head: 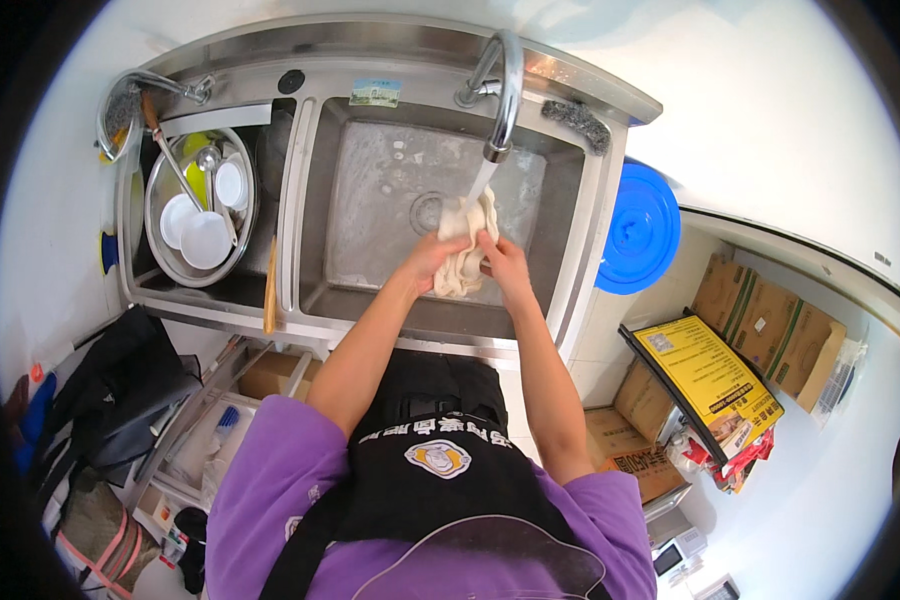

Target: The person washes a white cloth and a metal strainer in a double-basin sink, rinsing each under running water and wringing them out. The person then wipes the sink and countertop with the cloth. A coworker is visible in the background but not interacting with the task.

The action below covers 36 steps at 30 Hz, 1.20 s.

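Observation:
A wet cream-coloured cloth (463,259) hangs bunched between my two hands over the right basin of a stainless steel sink (375,172). Water runs from the curved chrome faucet (507,97) onto the cloth's upper end. My left hand (433,261) grips its left side, thumb on top. On the opposite side my right hand (504,264) holds a fold, with some fingers hidden behind the fabric. Just left of the cloth shows the round drain (425,212), partly covered by it.
In the left basin a metal bowl (152,225) holds white cups and utensils. A wooden-handled tool (270,289) leans over the divider. Steel wool (577,126) rests on the right rim. Beyond stand a blue lidded bucket (640,229), cardboard boxes (765,322) and a yellow sign (709,367).

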Available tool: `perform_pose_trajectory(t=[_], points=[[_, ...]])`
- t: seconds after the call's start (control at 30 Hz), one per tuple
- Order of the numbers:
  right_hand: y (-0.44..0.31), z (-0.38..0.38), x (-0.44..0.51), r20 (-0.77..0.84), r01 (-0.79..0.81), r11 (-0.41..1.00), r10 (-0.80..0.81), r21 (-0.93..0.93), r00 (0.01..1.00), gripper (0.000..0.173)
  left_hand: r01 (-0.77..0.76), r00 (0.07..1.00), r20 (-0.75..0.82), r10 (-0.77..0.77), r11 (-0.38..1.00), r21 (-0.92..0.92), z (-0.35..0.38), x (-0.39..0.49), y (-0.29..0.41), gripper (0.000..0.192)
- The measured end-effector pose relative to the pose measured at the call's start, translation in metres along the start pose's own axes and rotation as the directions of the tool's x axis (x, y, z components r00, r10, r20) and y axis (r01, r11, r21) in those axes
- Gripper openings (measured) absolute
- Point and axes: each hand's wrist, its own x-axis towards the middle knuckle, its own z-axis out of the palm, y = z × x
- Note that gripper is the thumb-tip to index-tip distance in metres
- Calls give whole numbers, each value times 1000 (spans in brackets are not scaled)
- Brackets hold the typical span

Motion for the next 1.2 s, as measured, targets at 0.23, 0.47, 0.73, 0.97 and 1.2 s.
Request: perform_pose_trajectory(t=[0.23,0.47,0.73,0.97,1.2], points=[[34,17,29,-46,194,975,-200,-105,979,34,-253,872,-306,382,887,387,0,6,9,45],[28,-8,32,32,217,951,-215,-221,976,27,12,848,-427,313,795,607,-8,10,7,40],[-9,-50,39,172,315,849,-266,-425,949,43,-259,760,-441,477,845,468,-63,-3,48,39],[-38,-37,31,232,317,422,-240,-850,942,38,-110,627,-293,722,453,884,-61,-12,59,38],[-21,-8,33,205,476,706,-437,-525,876,42,-9,635,-694,339,902,433,-85,14,38,55]])
